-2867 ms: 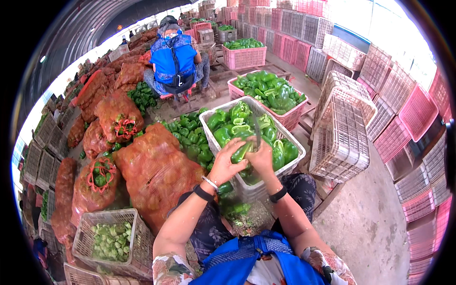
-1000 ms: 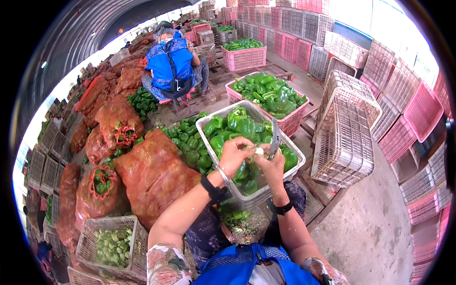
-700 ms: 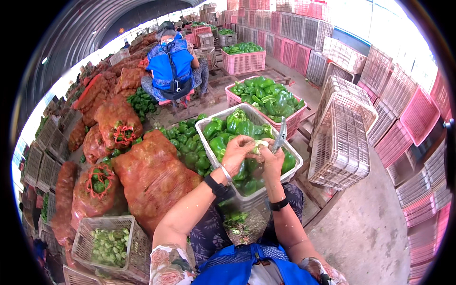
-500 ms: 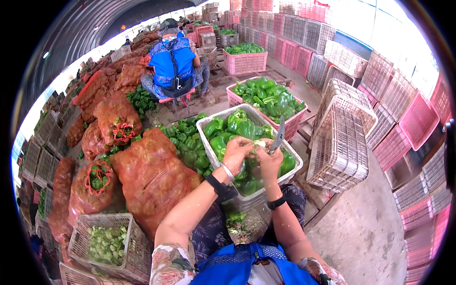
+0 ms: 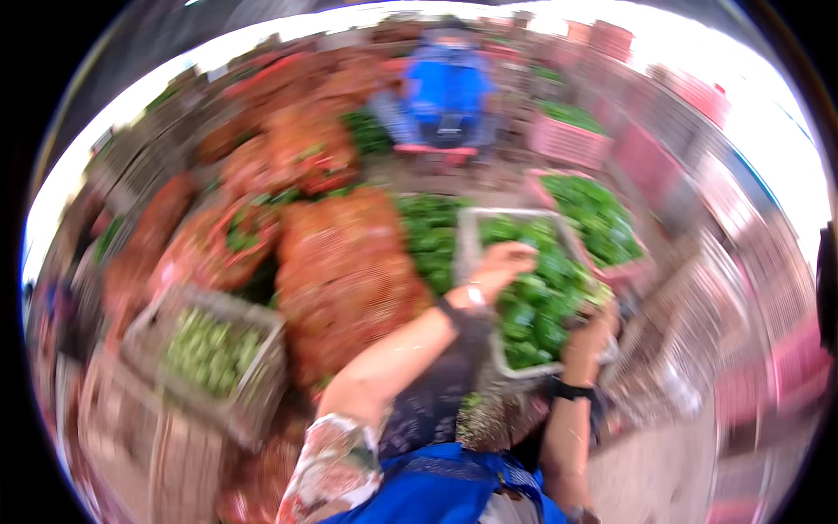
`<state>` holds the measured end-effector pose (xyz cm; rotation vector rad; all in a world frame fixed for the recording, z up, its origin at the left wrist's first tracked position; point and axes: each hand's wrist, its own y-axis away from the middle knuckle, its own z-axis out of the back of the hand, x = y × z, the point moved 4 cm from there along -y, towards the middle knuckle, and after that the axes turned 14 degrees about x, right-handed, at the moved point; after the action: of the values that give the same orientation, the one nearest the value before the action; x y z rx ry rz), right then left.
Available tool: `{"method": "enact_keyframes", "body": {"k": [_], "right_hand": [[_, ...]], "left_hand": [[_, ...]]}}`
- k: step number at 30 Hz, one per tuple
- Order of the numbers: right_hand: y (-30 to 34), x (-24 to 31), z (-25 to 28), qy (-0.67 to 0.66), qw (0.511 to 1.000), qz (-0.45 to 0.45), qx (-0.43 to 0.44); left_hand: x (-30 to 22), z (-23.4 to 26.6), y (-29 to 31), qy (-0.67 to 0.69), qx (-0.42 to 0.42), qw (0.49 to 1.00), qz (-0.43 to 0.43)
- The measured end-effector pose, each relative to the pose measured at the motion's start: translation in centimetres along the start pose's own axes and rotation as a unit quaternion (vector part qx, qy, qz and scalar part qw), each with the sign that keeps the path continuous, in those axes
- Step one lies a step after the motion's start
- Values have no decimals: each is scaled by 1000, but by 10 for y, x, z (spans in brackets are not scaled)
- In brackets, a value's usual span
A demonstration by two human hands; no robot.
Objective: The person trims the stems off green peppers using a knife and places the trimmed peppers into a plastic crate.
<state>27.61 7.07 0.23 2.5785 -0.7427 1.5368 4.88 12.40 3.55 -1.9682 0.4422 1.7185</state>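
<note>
Heavy motion blur. Left hand (image 5: 499,262) hovers over the white crate (image 5: 471,229) of green peppers (image 5: 532,306), just right of it. Right hand (image 5: 598,323) sits at the crate's near-right rim. Grip of either hand: cannot tell.

A blurred shed: a dark curved roof (image 5: 131,52) overhead, bright daylight at the right, stacked pink crates (image 5: 698,113) along that side, a grey concrete floor (image 5: 663,463) below
</note>
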Motion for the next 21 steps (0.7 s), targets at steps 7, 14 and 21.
{"method": "enact_keyframes", "body": {"k": [7, 14, 21], "right_hand": [[91, 22, -244, -32, 945, -102, 310], [177, -19, -320, 76, 795, -178, 576], [94, 13, -193, 201, 885, -34, 418]], "left_hand": [[55, 127, 130, 85, -109, 989, 55], [167, 167, 299, 152, -254, 944, 145], [269, 173, 388, -20, -432, 856, 283]]}}
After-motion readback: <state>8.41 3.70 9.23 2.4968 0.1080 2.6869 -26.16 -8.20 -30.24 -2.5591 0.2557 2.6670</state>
